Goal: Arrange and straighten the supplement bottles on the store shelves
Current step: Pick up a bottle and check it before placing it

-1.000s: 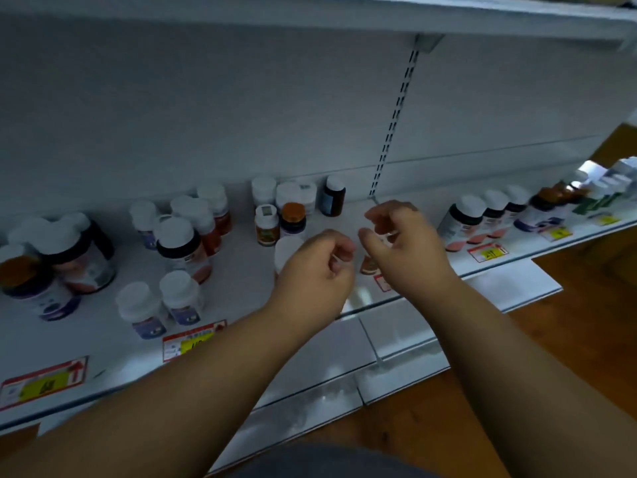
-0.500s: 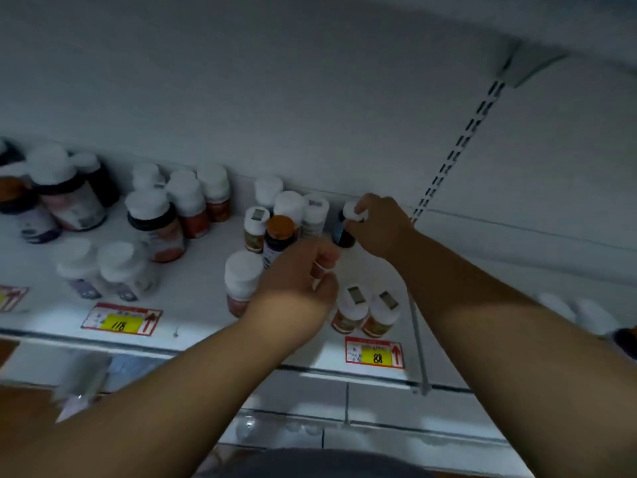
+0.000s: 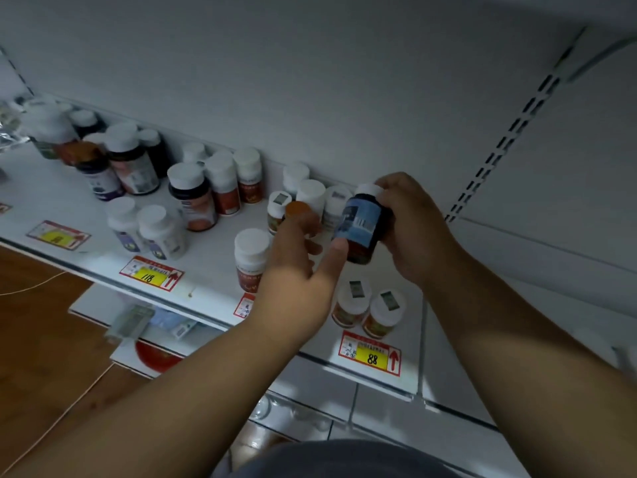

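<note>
My right hand [image 3: 412, 229] grips a dark bottle with a blue label and white cap [image 3: 362, 222], held tilted above the white shelf [image 3: 213, 267]. My left hand [image 3: 300, 277] is beside it, fingers spread, thumb touching the bottle's lower left side. Behind my left hand stand an orange-capped bottle [image 3: 298, 210] and several white-capped ones [image 3: 312, 193]. A white-capped bottle with a red label [image 3: 251, 257] stands left of my left hand. Two small bottles with stickers on their caps [image 3: 368, 310] stand below my hands near the shelf's front.
More supplement bottles crowd the shelf's left, large dark ones [image 3: 129, 160] at the back and two pale ones [image 3: 146, 229] in front. Price tags reading 118 [image 3: 150, 272] and 88 [image 3: 370, 353] mark the front edge. A lower shelf [image 3: 379, 405] and wooden floor [image 3: 38, 329] lie below.
My right hand has lifted the dark blue-labelled bottle off the back of the shelf and brought it forward and tilted. My left hand has opened and come up against it.
</note>
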A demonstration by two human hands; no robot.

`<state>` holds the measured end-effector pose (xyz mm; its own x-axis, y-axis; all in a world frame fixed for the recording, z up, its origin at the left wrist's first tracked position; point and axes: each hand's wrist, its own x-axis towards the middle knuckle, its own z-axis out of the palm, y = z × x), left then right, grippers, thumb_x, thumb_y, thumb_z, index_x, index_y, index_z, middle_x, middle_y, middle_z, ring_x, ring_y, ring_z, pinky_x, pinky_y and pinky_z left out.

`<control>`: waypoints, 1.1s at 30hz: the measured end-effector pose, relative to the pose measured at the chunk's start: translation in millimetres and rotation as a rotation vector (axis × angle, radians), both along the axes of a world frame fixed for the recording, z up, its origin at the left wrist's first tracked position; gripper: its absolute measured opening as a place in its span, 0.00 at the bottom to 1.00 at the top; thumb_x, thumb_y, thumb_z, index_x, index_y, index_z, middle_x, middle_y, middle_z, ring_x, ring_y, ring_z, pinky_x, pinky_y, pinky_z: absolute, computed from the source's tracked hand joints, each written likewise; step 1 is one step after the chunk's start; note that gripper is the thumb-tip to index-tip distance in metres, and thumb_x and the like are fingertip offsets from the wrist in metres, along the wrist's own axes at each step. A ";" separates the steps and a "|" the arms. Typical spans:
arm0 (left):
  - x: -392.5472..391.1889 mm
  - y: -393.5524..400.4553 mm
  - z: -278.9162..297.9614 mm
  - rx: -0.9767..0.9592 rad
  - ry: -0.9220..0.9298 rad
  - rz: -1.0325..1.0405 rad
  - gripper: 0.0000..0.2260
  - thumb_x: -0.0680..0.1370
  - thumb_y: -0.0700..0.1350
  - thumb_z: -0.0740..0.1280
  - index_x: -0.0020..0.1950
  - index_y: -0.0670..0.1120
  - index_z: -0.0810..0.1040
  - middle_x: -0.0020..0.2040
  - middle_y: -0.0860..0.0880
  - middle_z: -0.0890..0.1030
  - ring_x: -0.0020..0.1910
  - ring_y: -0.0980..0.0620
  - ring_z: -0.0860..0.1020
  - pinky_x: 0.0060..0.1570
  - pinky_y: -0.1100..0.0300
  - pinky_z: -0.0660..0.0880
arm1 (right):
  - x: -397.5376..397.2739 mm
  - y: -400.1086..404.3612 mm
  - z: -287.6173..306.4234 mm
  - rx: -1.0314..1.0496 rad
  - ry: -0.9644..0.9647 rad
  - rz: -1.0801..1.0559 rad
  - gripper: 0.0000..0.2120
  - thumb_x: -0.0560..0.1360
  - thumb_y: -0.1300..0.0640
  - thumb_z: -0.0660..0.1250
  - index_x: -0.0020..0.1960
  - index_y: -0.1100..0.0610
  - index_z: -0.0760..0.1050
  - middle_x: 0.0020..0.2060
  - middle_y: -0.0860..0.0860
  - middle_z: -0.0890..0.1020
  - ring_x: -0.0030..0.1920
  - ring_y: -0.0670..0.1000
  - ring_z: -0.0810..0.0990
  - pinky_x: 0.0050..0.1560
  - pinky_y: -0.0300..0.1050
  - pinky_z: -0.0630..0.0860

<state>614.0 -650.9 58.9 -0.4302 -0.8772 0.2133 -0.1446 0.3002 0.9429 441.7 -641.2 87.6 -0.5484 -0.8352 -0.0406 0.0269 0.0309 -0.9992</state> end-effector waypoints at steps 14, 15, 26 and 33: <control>124.6 -69.4 20.0 0.176 0.244 -0.253 0.26 0.72 0.62 0.62 0.63 0.48 0.68 0.49 0.55 0.83 0.47 0.58 0.81 0.45 0.65 0.76 | 163.7 -61.2 41.2 -0.173 0.254 0.139 0.12 0.72 0.39 0.59 0.44 0.45 0.77 0.36 0.47 0.81 0.36 0.51 0.82 0.32 0.48 0.78; 142.5 -85.3 16.4 0.174 0.238 -0.263 0.26 0.72 0.62 0.62 0.64 0.48 0.68 0.50 0.53 0.83 0.47 0.57 0.81 0.45 0.63 0.76 | 183.0 -75.0 39.7 -0.173 0.259 0.147 0.14 0.70 0.37 0.61 0.43 0.45 0.76 0.35 0.47 0.81 0.35 0.51 0.82 0.32 0.50 0.79; 348.9 -296.4 -24.5 -0.201 -0.418 0.018 0.32 0.68 0.60 0.73 0.68 0.53 0.66 0.61 0.56 0.73 0.56 0.57 0.73 0.52 0.60 0.73 | 349.9 -262.2 5.2 0.050 0.755 0.355 0.13 0.71 0.48 0.72 0.52 0.38 0.71 0.49 0.37 0.78 0.47 0.37 0.77 0.44 0.32 0.73; 351.0 -365.0 -66.5 -0.326 -0.617 -0.099 0.33 0.67 0.57 0.75 0.68 0.52 0.67 0.63 0.50 0.74 0.59 0.48 0.72 0.54 0.59 0.67 | 365.0 -320.4 -28.8 0.165 0.949 0.452 0.14 0.73 0.58 0.69 0.58 0.48 0.75 0.49 0.41 0.76 0.47 0.40 0.74 0.43 0.29 0.68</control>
